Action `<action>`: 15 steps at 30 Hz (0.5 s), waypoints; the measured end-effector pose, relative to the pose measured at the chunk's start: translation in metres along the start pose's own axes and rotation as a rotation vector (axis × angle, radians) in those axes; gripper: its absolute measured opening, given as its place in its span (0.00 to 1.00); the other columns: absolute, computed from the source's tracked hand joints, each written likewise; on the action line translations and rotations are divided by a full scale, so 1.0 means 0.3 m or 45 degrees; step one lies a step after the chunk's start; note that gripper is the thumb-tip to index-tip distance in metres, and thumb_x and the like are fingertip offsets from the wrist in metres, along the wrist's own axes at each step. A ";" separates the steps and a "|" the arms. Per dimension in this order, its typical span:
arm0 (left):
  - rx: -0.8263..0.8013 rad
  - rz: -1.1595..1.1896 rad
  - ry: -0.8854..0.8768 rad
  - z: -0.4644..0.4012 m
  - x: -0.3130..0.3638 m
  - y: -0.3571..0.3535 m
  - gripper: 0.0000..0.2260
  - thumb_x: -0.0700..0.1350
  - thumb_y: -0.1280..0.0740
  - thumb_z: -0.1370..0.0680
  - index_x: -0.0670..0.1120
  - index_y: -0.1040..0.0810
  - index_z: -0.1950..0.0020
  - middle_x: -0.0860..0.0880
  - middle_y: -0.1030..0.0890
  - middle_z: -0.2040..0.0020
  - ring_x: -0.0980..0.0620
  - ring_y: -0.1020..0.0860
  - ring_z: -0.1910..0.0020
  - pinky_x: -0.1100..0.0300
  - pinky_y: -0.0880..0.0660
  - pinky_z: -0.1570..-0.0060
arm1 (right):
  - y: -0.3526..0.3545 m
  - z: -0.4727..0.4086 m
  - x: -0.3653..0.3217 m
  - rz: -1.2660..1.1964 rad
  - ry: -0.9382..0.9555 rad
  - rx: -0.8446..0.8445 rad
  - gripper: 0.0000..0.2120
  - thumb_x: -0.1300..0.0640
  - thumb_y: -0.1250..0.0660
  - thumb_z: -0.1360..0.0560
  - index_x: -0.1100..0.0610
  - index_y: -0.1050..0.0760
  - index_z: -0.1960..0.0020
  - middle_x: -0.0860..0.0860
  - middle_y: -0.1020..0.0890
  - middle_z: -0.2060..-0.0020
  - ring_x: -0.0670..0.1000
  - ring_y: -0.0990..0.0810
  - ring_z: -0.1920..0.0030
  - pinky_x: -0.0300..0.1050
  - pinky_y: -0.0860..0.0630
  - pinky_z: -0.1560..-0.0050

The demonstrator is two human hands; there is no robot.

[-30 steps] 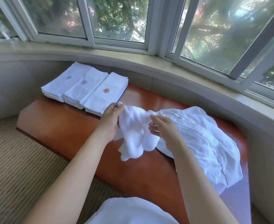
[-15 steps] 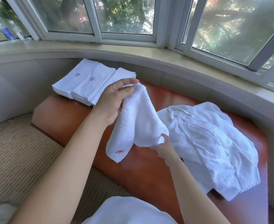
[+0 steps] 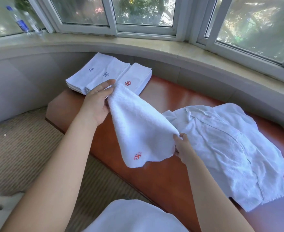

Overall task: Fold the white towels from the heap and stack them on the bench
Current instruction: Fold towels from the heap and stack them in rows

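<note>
The reddish wooden bench runs under both hands, from beyond the left one to well out past the right. To the right of the right hand lies the heap of white towels, loose and rumpled, its near edge just beside that wrist. Beyond the left hand's fingertips sit three folded stacks, side by side and touching, each topped by a small embroidered flower. Between the hands hangs the towel in work, held clear of the bench, a red flower near its drooping lower corner. The left hand pinches its upper corner between thumb and fingers; the right hand grips the right-hand corner, the two hands well apart. The terry looks light, soft and limp, so it will probably sag wherever unsupported; corners seem the sound places to hold while squaring edges.
</note>
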State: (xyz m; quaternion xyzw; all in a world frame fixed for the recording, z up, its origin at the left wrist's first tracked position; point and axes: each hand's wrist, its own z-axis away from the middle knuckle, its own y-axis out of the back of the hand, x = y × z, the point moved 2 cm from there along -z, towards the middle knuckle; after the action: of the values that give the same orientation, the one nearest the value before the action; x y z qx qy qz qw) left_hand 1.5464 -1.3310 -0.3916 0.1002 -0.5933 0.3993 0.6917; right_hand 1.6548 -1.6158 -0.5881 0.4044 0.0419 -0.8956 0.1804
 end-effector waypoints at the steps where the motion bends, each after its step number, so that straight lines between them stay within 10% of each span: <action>1: 0.039 0.019 0.011 -0.009 -0.008 0.015 0.09 0.36 0.31 0.20 0.46 0.14 0.44 0.44 0.14 0.43 0.48 0.15 0.45 0.53 0.18 0.46 | 0.004 -0.001 -0.010 0.018 -0.008 -0.021 0.09 0.48 0.38 0.18 0.50 0.31 0.40 0.52 0.21 0.51 0.53 0.21 0.57 0.50 0.20 0.57; 15: 0.225 -0.144 0.123 -0.107 -0.070 0.210 0.13 0.33 0.31 0.21 0.48 0.14 0.43 0.48 0.13 0.48 0.54 0.15 0.52 0.59 0.19 0.48 | 0.083 0.085 -0.244 -0.375 0.031 -0.362 0.01 0.56 0.30 0.20 0.53 0.20 0.49 0.52 0.18 0.52 0.53 0.19 0.53 0.52 0.21 0.44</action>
State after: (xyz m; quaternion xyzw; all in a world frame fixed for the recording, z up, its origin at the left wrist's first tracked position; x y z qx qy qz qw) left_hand 1.5282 -1.2788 -0.4406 0.1748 -0.5150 0.4149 0.7294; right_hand 1.6901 -1.6234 -0.5154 0.3751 0.2290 -0.8924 0.1023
